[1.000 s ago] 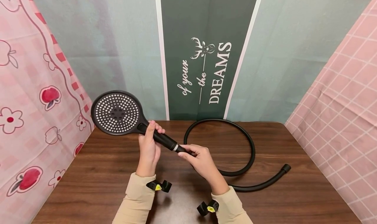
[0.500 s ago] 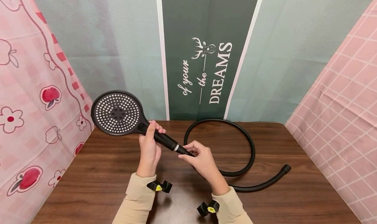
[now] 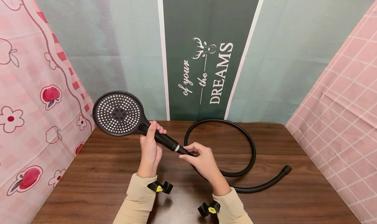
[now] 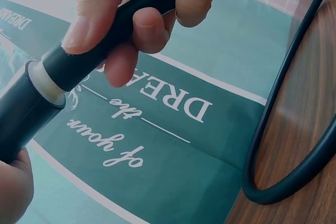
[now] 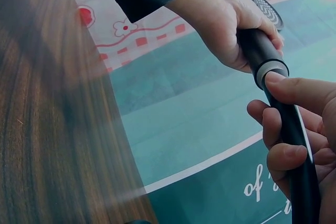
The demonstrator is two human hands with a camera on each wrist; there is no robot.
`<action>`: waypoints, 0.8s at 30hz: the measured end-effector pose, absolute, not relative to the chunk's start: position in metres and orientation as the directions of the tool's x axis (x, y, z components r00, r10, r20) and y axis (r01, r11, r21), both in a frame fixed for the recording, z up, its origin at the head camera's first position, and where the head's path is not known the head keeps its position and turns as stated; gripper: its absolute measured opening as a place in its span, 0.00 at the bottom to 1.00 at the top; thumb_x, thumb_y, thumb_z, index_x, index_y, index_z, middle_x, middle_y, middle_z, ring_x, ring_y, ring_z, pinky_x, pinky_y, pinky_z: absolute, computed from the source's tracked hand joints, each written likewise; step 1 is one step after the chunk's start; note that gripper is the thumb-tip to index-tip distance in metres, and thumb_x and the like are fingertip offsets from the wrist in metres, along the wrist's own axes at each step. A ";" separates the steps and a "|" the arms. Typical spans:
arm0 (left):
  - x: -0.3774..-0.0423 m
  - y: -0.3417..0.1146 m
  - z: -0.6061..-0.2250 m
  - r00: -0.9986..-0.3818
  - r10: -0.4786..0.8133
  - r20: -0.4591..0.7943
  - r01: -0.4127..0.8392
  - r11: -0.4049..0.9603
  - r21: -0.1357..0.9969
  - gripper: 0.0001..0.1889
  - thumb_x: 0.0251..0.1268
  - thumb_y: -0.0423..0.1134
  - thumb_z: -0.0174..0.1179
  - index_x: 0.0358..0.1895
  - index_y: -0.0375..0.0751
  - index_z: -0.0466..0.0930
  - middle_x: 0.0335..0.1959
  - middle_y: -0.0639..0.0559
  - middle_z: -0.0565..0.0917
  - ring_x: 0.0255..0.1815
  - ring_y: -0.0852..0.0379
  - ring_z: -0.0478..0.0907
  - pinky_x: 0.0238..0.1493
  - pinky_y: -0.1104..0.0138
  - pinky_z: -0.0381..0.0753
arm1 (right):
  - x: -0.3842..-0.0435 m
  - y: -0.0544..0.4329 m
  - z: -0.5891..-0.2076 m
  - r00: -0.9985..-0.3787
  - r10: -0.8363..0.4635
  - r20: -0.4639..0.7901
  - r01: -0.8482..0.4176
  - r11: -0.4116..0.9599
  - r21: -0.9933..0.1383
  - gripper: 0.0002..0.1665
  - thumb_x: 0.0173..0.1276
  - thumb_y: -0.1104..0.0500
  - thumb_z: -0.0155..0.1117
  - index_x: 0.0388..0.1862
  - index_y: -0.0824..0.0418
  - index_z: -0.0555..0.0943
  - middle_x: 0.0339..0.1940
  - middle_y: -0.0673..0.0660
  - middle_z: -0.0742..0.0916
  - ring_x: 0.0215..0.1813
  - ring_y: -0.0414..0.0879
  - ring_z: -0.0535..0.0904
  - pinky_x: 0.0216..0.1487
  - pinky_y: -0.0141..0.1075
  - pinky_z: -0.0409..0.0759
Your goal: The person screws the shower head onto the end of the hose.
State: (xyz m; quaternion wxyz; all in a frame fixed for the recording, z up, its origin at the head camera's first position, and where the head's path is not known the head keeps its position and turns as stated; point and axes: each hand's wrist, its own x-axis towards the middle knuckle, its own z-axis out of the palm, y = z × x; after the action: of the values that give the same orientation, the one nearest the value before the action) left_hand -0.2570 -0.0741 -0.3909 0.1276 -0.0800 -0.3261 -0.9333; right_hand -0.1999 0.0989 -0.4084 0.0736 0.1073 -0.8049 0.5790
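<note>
Your left hand [image 3: 151, 149] grips the shower head [image 3: 118, 113] by its handle [image 3: 167, 141], likely stiff, slick; your right hand [image 3: 203, 160] pinches the hose [image 3: 253, 148], probably bendy, at the handle's end: best hold.

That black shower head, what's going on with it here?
A person's left hand grips the handle of the round black shower head with white nozzles, while the right hand holds one end of the long, flexible black hose against it. A pale ring shows at the joint; whether it is tight, I can't tell. The rest of the hose loops over the brown wooden table, its other end lying free.
</note>
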 end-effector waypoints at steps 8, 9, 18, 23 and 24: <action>-0.257 -0.074 -0.389 -0.955 -0.183 0.233 0.288 -0.759 0.584 0.07 0.74 0.37 0.57 0.35 0.42 0.71 0.23 0.54 0.77 0.24 0.63 0.76 0.34 0.72 0.83 | -0.200 0.100 -0.408 -0.961 -0.101 0.256 -0.275 0.301 -0.913 0.13 0.55 0.58 0.79 0.39 0.59 0.88 0.34 0.59 0.91 0.31 0.41 0.81 0.30 0.28 0.77; -0.256 -0.074 -0.390 -0.955 -0.183 0.234 0.289 -0.760 0.583 0.07 0.74 0.37 0.57 0.35 0.42 0.71 0.23 0.54 0.77 0.24 0.63 0.76 0.34 0.72 0.83 | -0.200 0.100 -0.408 -0.962 -0.102 0.253 -0.272 0.302 -0.914 0.13 0.55 0.58 0.79 0.39 0.59 0.88 0.34 0.59 0.91 0.31 0.42 0.81 0.30 0.28 0.77; -0.256 -0.074 -0.389 -0.953 -0.184 0.242 0.294 -0.755 0.587 0.07 0.73 0.37 0.57 0.35 0.42 0.71 0.24 0.54 0.77 0.24 0.63 0.76 0.34 0.72 0.83 | -0.200 0.102 -0.407 -0.965 -0.120 0.233 -0.259 0.308 -0.915 0.12 0.57 0.57 0.78 0.40 0.59 0.88 0.30 0.58 0.90 0.28 0.41 0.81 0.27 0.29 0.76; -0.256 -0.074 -0.389 -0.954 -0.183 0.237 0.291 -0.752 0.591 0.07 0.74 0.37 0.57 0.35 0.42 0.71 0.24 0.54 0.77 0.24 0.63 0.76 0.34 0.72 0.83 | -0.200 0.103 -0.407 -0.963 -0.130 0.237 -0.266 0.305 -0.915 0.12 0.58 0.56 0.77 0.40 0.58 0.88 0.27 0.58 0.88 0.26 0.40 0.80 0.26 0.29 0.76; -0.255 -0.074 -0.389 -0.954 -0.184 0.236 0.291 -0.753 0.591 0.07 0.74 0.37 0.57 0.35 0.42 0.71 0.23 0.54 0.77 0.24 0.63 0.76 0.34 0.72 0.83 | -0.200 0.103 -0.407 -0.962 -0.132 0.240 -0.270 0.304 -0.914 0.12 0.58 0.56 0.77 0.40 0.58 0.88 0.27 0.58 0.88 0.26 0.40 0.80 0.26 0.29 0.76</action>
State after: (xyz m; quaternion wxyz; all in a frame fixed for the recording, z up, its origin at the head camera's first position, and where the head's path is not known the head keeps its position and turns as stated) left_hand -0.2555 -0.0738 -0.3894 0.1273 -0.0817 -0.3280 -0.9325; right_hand -0.2001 0.1029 -0.4072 0.0597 0.1247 -0.8052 0.5767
